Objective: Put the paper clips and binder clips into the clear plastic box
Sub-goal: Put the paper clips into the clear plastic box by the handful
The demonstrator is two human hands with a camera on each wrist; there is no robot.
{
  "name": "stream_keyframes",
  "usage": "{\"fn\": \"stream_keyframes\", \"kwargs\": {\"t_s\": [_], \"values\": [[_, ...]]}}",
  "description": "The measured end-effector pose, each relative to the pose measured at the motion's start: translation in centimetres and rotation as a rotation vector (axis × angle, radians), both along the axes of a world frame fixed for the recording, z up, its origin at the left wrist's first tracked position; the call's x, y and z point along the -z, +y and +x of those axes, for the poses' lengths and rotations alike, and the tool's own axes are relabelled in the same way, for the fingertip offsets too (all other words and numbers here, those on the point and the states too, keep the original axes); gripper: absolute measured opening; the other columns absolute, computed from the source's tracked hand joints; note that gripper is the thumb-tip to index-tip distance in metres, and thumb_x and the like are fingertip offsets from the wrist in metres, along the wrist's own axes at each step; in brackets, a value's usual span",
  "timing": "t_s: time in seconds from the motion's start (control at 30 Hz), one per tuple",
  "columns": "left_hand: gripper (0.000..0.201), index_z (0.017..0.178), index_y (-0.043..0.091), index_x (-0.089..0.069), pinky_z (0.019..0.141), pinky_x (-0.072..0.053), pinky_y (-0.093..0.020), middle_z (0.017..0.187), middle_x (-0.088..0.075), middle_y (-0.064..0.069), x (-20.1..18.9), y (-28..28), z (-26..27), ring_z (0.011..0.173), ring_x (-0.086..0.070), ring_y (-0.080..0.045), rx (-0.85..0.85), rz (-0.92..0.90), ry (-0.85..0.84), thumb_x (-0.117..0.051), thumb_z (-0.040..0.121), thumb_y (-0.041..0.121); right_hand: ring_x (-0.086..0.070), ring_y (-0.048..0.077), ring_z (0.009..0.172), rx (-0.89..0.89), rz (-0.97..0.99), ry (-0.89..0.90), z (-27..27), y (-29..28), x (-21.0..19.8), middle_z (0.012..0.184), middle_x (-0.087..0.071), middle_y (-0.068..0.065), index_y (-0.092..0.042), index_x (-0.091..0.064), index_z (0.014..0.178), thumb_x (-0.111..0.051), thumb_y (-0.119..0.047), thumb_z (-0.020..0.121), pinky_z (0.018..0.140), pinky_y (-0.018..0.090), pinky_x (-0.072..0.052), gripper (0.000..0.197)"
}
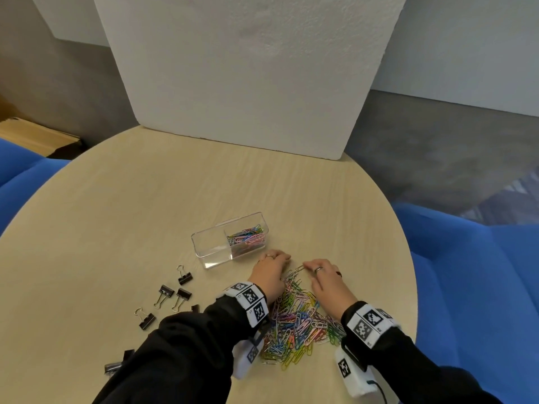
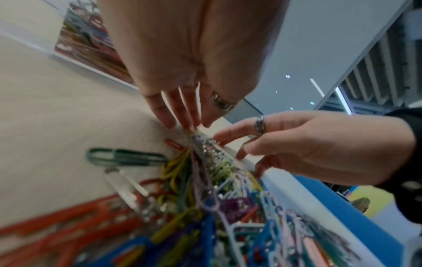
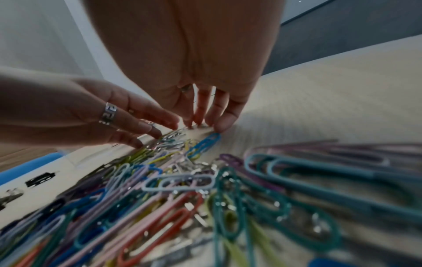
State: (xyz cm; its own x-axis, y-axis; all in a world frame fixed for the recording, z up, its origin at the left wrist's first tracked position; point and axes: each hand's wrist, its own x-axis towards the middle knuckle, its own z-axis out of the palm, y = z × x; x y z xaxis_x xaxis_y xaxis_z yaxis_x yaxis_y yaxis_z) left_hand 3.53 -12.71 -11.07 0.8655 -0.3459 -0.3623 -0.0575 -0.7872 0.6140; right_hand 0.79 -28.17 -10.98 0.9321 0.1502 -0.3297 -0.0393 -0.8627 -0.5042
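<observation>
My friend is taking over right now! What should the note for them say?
Left hand and right hand: fingers straight, tips down at the far end of the paper clip pile, herding clips together; nothing lifted.
Clear plastic box stands beyond the hands. Its right compartment holds some paper clips; the left one looks empty.
Left to do: most paper clips, plus the black binder clips lying left of the left arm.

Round light-wood counter [image 1: 145,217] with a big white foam board [image 1: 248,77] standing at its far edge. Blue seats [image 1: 472,275] on both sides, grey floor [image 1: 437,141] behind, wooden box [image 1: 32,135] off left.
</observation>
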Motion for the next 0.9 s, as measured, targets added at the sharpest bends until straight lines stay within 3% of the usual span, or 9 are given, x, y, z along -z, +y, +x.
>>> {"fn": "stream_keyframes", "kwargs": {"t_s": [0.1,0.17,0.23,0.33,0.37,0.43,0.57,0.73,0.9], "values": [[0.043,0.130,0.012,-0.050,0.105,-0.036,-0.028,0.129,-0.053,-0.009,-0.4,0.1,-0.3,0.122,-0.047,-0.022,0.054,-0.074,0.066,-0.042,0.090,0.000,-0.036,0.018,0.117,-0.111,0.002,0.031,-0.5,0.2,0.2,0.129,-0.043,0.001,-0.017,-0.048,0.130,-0.035,-0.006,0.095,0.106,0.024,-0.025,0.039],[0.042,0.128,0.014,-0.052,0.100,-0.041,-0.028,0.123,-0.060,-0.006,-1.1,0.9,-0.3,0.116,-0.054,-0.020,0.069,-0.083,0.093,-0.042,0.090,0.000,-0.038,0.015,0.115,-0.061,0.056,0.014,-0.8,0.0,0.0,0.123,-0.048,-0.001,-0.017,-0.053,0.124,-0.037,-0.006,0.094,0.107,0.029,-0.029,0.036],[0.042,0.129,0.018,-0.050,0.096,-0.045,-0.028,0.121,-0.060,-0.002,-2.2,2.0,-0.2,0.111,-0.056,-0.017,0.094,-0.068,0.089,-0.046,0.090,0.001,-0.035,0.013,0.119,-0.025,0.106,-0.017,-0.9,-0.3,-0.1,0.125,-0.046,-0.004,-0.020,-0.049,0.126,-0.044,-0.018,0.094,0.109,0.030,-0.028,0.033],[0.038,0.127,0.021,-0.051,0.092,-0.048,-0.028,0.117,-0.061,0.002,-4.6,3.6,0.3,0.099,-0.055,-0.010,0.112,-0.084,-0.072,-0.045,0.093,0.006,-0.023,0.016,0.129,-0.155,0.031,0.066,-0.3,-0.3,-0.2,0.140,-0.031,-0.007,-0.028,-0.033,0.140,-0.063,-0.052,0.077,0.111,0.034,-0.023,0.073],[0.036,0.125,0.021,-0.053,0.092,-0.048,-0.029,0.116,-0.061,0.002,-5.5,4.1,0.5,0.097,-0.053,-0.008,0.090,-0.094,-0.157,-0.045,0.093,0.007,-0.021,0.016,0.129,-0.197,0.009,0.099,-0.2,-0.1,-0.2,0.142,-0.028,-0.008,-0.031,-0.030,0.141,-0.067,-0.058,0.069,0.112,0.037,-0.023,0.086],[0.033,0.124,0.021,-0.055,0.094,-0.046,-0.030,0.116,-0.060,0.002,-7.0,5.2,0.9,0.101,-0.050,-0.009,0.013,-0.119,-0.322,-0.049,0.093,0.009,-0.021,0.013,0.127,-0.247,0.028,0.128,-0.1,0.5,0.1,0.140,-0.028,-0.010,-0.034,-0.034,0.138,-0.074,-0.058,0.059,0.111,0.039,-0.025,0.092],[0.044,0.132,0.025,-0.047,0.099,-0.032,-0.036,0.132,-0.050,0.001,-9.0,7.4,2.0,0.122,-0.040,-0.020,-0.079,0.055,-0.496,-0.057,0.089,0.026,-0.027,0.013,0.118,-0.335,0.012,0.101,-0.4,1.8,0.7,0.131,-0.035,-0.009,-0.035,-0.046,0.129,-0.078,-0.044,0.063,0.106,0.033,-0.028,0.073],[0.087,0.144,0.031,-0.023,0.110,-0.017,-0.044,0.147,-0.031,0.003,-7.6,9.3,2.8,0.136,-0.025,-0.021,-0.127,0.292,-0.255,-0.066,0.073,0.057,-0.036,0.012,0.111,-0.283,0.090,0.074,-0.5,2.9,0.8,0.111,-0.043,-0.011,-0.028,-0.058,0.115,-0.072,-0.033,0.075,0.099,0.024,-0.032,0.043],[0.097,0.146,0.033,-0.013,0.111,-0.017,-0.048,0.148,-0.029,0.000,-5.6,9.7,2.6,0.136,-0.028,-0.024,-0.106,0.297,-0.090,-0.073,0.072,0.048,-0.044,0.014,0.109,-0.239,0.081,0.076,0.0,3.5,0.8,0.113,-0.055,-0.002,-0.020,-0.059,0.112,-0.062,-0.030,0.084,0.094,0.024,-0.034,0.030]]}}
